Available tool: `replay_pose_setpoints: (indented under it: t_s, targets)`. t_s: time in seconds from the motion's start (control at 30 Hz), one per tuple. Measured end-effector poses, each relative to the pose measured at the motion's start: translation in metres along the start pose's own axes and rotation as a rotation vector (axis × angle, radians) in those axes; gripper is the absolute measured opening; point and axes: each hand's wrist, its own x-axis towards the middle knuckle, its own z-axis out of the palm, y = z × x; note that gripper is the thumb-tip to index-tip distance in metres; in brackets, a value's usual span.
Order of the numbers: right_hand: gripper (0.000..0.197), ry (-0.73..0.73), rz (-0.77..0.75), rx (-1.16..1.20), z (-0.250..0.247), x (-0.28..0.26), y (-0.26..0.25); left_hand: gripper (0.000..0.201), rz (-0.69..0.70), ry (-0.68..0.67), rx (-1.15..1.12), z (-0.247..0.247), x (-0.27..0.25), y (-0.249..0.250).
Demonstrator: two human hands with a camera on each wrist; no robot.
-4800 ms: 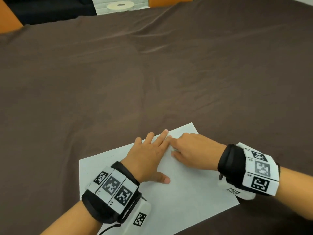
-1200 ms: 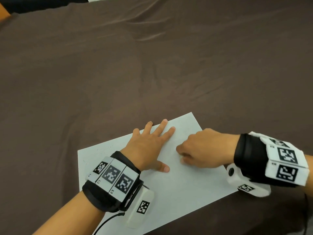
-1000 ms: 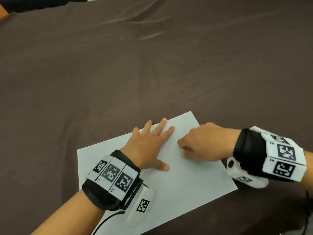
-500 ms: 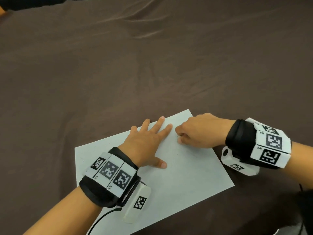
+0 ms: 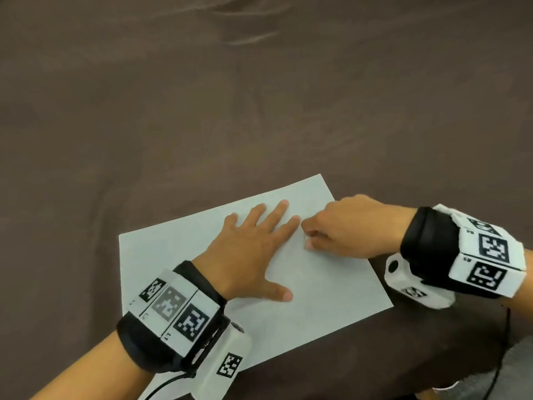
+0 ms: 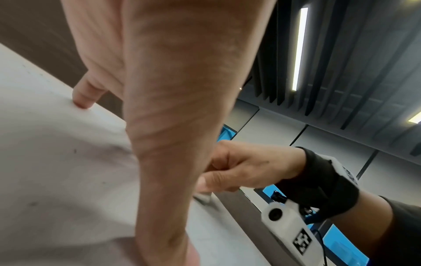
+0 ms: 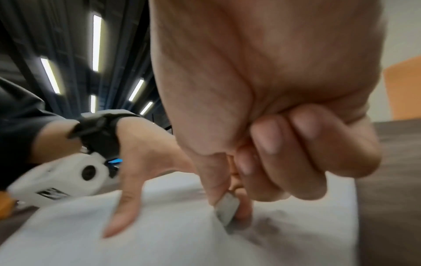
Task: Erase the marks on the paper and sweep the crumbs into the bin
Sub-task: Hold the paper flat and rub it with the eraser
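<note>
A white sheet of paper [image 5: 323, 295] lies on the brown cloth near the table's front edge. My left hand [image 5: 253, 246] lies flat on it with fingers spread, pressing it down. My right hand [image 5: 340, 229] sits at the sheet's right edge, just right of the left fingertips, and pinches a small grey-white eraser [image 7: 226, 207] between thumb and fingers. The eraser's tip touches the paper beside a smudged grey pencil mark [image 7: 266, 226]. In the left wrist view the right hand [image 6: 241, 169] shows with fingers curled, the eraser mostly hidden. No bin is in view.
The brown tablecloth [image 5: 259, 96] stretches wide beyond the paper, with folds at the far side. The table's front edge runs just below the sheet [image 5: 432, 356]. An orange chair back [image 7: 405, 90] stands past the table on the right.
My right hand with the eraser has slid back and forth over the paper's upper right part, ending close to my left fingertips. My left hand has stayed flat on the sheet.
</note>
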Motion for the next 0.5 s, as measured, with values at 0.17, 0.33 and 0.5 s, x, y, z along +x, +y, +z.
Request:
replay_pose_setpoints:
  t_s: [0.17,0.33,0.5]
  targets:
    - [0.024,0.053,-0.079,-0.06,0.015,-0.003,-0.014,0.122,-0.008,0.016,0.013,0.002,0.0,-0.002]
    - [0.023,0.077,0.021,-0.039,0.004,0.0,-0.003,0.125,-0.013,0.013,0.002,0.003,0.0,-0.004]
    - [0.024,0.043,-0.179,-0.055,0.024,-0.012,-0.032,0.128,-0.01,-0.024,0.034,0.002,0.0,-0.003]
